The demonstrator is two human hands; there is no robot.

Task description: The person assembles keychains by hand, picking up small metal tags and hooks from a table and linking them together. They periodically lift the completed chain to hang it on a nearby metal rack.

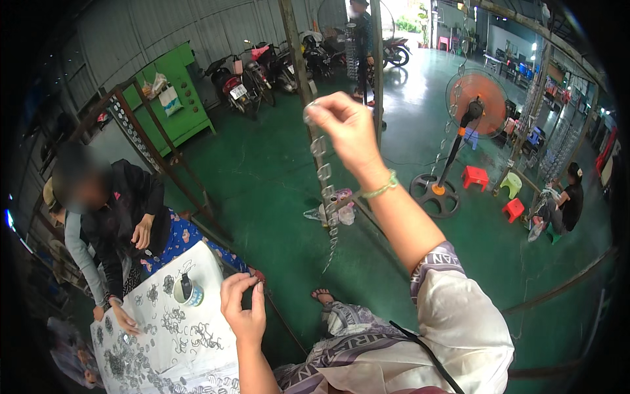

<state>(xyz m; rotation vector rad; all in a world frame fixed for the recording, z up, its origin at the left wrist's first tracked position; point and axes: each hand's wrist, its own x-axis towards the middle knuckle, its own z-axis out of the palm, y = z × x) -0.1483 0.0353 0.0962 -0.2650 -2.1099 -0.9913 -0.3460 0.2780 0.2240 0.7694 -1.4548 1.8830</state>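
My right hand [344,128] is raised in front of me, thumb and fingers pinched on the upper end of a chain of metal links [323,172]. The chain hangs down in front of a metal post, with large oval-looking links near the top that look smaller farther down. Lower and to the left, my left hand [244,308] is beside the table edge, its thumb and forefinger curled together at the tips. Whatever is between those tips is too small to make out. The white-covered table [213,272] bears many loose metal rings and curved pieces [174,320].
A white cup [189,292] stands on the table. Two people sit at its left side, one hand [123,318] among the pieces. Metal posts [294,46] rise ahead. Beyond are a green cabinet [172,98], motorbikes [239,92], a standing fan [476,105], stools [475,176] and a seated person [569,203].
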